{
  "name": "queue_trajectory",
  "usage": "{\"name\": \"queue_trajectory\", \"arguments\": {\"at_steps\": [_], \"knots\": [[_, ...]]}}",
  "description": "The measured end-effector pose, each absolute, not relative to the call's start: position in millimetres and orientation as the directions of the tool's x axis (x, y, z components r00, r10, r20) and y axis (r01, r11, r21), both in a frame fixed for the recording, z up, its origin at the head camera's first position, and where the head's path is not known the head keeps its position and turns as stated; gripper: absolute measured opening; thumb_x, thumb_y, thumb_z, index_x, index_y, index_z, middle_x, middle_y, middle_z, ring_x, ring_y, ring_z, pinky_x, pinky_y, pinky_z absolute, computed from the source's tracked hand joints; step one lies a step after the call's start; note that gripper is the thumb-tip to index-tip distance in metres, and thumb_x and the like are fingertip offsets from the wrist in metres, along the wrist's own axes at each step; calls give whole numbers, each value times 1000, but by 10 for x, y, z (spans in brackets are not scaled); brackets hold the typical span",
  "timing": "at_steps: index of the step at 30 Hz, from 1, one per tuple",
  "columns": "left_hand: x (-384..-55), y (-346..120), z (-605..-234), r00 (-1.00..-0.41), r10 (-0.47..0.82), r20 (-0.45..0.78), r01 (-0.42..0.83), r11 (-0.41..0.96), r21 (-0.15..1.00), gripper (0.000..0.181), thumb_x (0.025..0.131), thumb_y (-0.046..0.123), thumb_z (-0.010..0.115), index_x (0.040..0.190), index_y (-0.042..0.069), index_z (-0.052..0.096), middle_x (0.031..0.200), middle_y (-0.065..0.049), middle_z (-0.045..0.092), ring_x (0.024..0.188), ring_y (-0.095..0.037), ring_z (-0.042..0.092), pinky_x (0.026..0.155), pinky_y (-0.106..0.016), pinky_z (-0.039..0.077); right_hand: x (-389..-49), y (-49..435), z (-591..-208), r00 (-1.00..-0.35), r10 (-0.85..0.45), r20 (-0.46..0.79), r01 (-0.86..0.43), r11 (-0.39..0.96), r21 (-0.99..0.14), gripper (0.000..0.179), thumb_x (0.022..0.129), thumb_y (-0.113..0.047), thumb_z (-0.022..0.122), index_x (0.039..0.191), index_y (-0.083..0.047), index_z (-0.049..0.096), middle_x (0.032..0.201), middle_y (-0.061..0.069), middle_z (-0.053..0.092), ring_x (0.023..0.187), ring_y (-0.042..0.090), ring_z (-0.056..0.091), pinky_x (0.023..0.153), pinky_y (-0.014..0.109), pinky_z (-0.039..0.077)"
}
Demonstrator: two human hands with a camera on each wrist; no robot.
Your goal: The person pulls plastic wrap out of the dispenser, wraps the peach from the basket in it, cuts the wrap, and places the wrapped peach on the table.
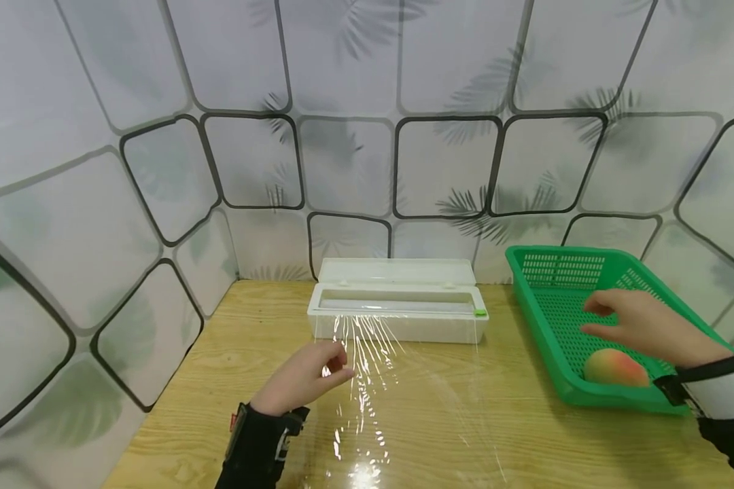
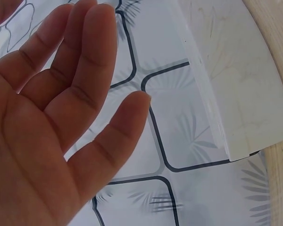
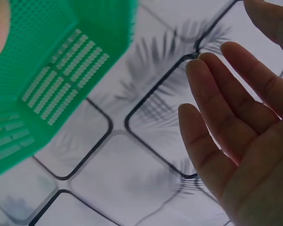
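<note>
A sheet of clear cling film (image 1: 363, 387) runs from a white cling film dispenser (image 1: 397, 329) forward over the table, bunched into creases near the box. The dispenser's lid stands raised, with the roll visible inside. My left hand (image 1: 308, 377) hovers over the film's left part, fingers loosely bent and holding nothing; its palm shows in the left wrist view. Above the green basket (image 1: 541, 339) is my right hand (image 1: 654, 326), its fingers relaxed and nothing in them. Beneath it in the basket lies a yellow-and-red fruit (image 1: 614, 368), perhaps a peach or mango.
The wooden table (image 1: 220, 394) meets a patterned curtain or wall covering (image 1: 348, 163) at the back and left. A green slider (image 1: 480, 313) sits at the dispenser's right end. The basket's perforated sides rise to the right of the dispenser.
</note>
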State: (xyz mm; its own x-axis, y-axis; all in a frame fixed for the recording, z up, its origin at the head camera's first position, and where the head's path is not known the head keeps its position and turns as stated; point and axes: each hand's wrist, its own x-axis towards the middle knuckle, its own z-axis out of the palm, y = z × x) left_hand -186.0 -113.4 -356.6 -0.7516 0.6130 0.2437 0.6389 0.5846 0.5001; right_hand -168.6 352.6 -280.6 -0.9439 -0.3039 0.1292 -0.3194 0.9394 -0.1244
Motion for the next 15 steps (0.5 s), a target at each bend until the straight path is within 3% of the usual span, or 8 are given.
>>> {"name": "queue_trajectory", "arguments": {"at_steps": [7,15], "knots": [[-1856,-1143,-3574,-755,612,236,636,595,491,11,86,24,58,83,15,53,75,11,49,70,-5,48,64,-24,43,-1879,3733,-2897,-937,-348,39,-351,932,-91,36,73,-26,70,96,0,61,90,8,61,82,29,57,66,41,46],[-1871,-1162,-3580,-762,608,221,624,603,497,15,87,29,56,85,15,53,76,11,49,71,-5,48,65,-24,43,-2051,3871,-3037,-938,-320,-134,-321,947,-14,35,68,-25,73,88,1,60,83,9,60,74,29,57,60,41,46]]}}
